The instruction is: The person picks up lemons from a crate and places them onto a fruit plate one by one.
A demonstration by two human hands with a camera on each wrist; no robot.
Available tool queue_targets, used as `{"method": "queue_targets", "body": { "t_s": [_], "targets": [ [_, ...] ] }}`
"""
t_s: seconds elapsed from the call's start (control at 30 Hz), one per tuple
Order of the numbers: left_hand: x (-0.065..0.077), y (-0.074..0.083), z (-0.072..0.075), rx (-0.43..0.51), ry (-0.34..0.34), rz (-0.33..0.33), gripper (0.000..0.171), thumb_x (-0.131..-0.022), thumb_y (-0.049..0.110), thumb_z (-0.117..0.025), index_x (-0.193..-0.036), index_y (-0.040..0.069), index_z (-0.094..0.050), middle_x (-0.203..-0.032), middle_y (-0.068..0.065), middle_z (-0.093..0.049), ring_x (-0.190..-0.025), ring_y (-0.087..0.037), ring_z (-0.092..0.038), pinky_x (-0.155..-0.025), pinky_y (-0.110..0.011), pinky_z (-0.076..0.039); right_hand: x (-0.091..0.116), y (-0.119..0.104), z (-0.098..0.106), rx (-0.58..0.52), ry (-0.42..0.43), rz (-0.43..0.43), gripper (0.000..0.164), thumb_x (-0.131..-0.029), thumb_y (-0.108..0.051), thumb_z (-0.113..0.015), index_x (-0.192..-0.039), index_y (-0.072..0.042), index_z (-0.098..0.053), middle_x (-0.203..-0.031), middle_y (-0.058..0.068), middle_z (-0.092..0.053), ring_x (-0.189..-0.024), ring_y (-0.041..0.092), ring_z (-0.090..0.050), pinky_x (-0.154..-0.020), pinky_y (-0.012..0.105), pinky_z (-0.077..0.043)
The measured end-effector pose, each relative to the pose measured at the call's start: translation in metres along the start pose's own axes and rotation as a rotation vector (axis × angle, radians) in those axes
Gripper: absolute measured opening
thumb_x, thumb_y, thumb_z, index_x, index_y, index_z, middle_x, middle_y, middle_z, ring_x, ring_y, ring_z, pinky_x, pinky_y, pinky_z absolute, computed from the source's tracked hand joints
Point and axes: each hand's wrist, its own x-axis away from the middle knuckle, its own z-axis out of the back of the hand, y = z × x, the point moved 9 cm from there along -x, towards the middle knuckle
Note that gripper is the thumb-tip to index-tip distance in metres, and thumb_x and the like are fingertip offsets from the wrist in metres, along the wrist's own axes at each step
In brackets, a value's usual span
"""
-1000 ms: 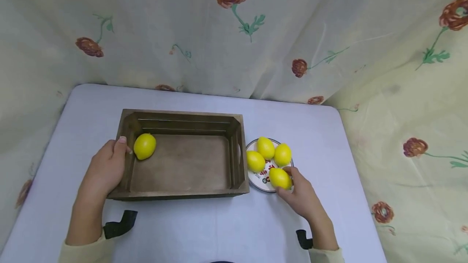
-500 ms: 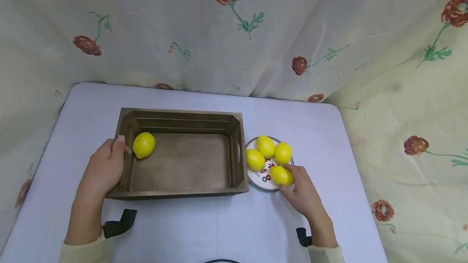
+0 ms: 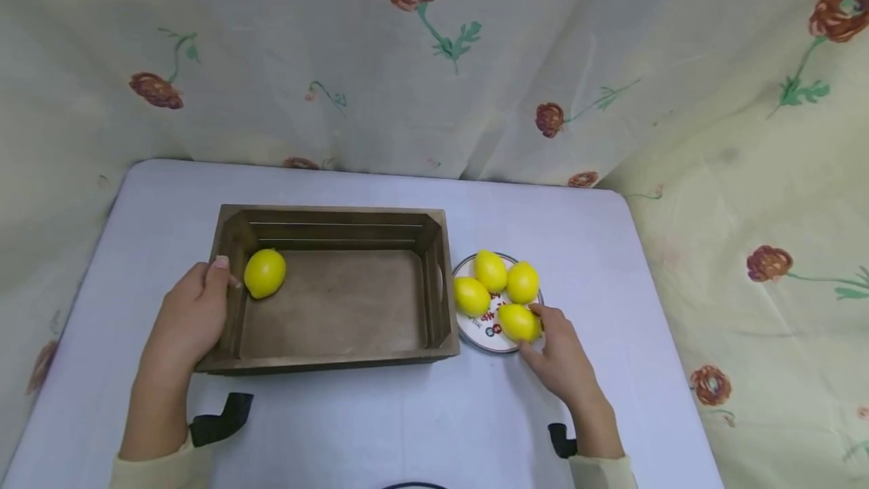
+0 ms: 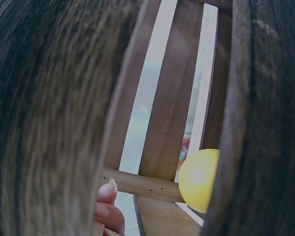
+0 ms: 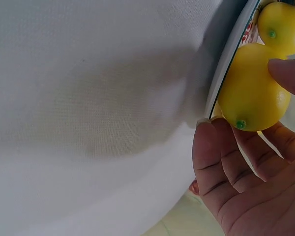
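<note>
A brown wooden crate (image 3: 339, 361) stands on the table with one yellow lemon (image 3: 265, 273) at its left end. My left hand (image 3: 193, 312) grips that end, thumb over the rim; in the left wrist view fingertips (image 4: 107, 196) show inside the crate. To the right, a white plate (image 3: 492, 339) with red print and a dark rim bears several lemons. My right hand (image 3: 560, 353) holds the nearest lemon (image 3: 519, 322) on it between thumb and fingers. In the right wrist view the thumb lies against this lemon, with the fingers along its far side by the plate's rim.
A white cloth covers the table (image 3: 339, 429), and a flowered curtain (image 3: 502, 81) hangs behind and at the sides. The crate's right end is close against the plate. A dark curved rim (image 3: 414, 485) shows at the bottom edge.
The lemon at my right hand has shifted slightly away from me over the plate, with that hand still at it. My left hand and the crate stay in place; the head view shifts slightly.
</note>
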Motion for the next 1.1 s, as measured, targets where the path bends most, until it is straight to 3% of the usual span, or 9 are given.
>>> {"method": "queue_targets", "body": {
  "t_s": [0.4,0.67,0.9,1.1],
  "targets": [
    [0.001,0.001,0.001,-0.005,0.029,0.005,0.068,-0.113,0.05,-0.018,-0.124,-0.004,-0.056,-0.121,-0.031,-0.059,-0.096,-0.042,-0.054,-0.073,-0.047,-0.044,0.006,-0.016,0.016,0.064,0.075,0.054,0.064,-0.095,-0.021,-0.073,-0.151,-0.001,-0.047,-0.154,0.023,-0.045,-0.142,0.043,-0.041,-0.114,0.061,-0.036],
    [0.0,0.001,0.002,0.005,0.022,-0.002,0.068,-0.113,0.05,-0.018,-0.124,-0.004,-0.056,-0.123,-0.032,-0.058,-0.098,-0.043,-0.053,-0.075,-0.049,-0.045,0.008,-0.045,0.038,0.077,0.125,0.145,0.061,-0.096,-0.02,-0.073,-0.149,-0.002,-0.049,-0.153,0.022,-0.048,-0.141,0.043,-0.042,-0.114,0.062,-0.037],
    [0.0,0.001,0.002,0.005,0.02,-0.02,0.067,-0.112,0.051,-0.019,-0.122,-0.004,-0.056,-0.113,-0.029,-0.06,-0.092,-0.039,-0.054,-0.069,-0.045,-0.043,0.011,-0.087,0.056,0.068,0.148,0.304,0.056,-0.096,-0.019,-0.074,-0.147,-0.005,-0.054,-0.152,0.017,-0.051,-0.14,0.039,-0.044,-0.111,0.062,-0.041],
    [-0.001,0.001,0.004,0.012,0.03,-0.026,0.068,-0.112,0.052,-0.019,-0.123,-0.003,-0.057,-0.113,-0.028,-0.06,-0.095,-0.04,-0.054,-0.072,-0.046,-0.043,0.012,-0.146,0.078,0.113,0.166,0.527,0.06,-0.095,-0.02,-0.076,-0.149,-0.007,-0.052,-0.153,0.013,-0.051,-0.139,0.034,-0.045,-0.109,0.059,-0.044]
  ]
}}
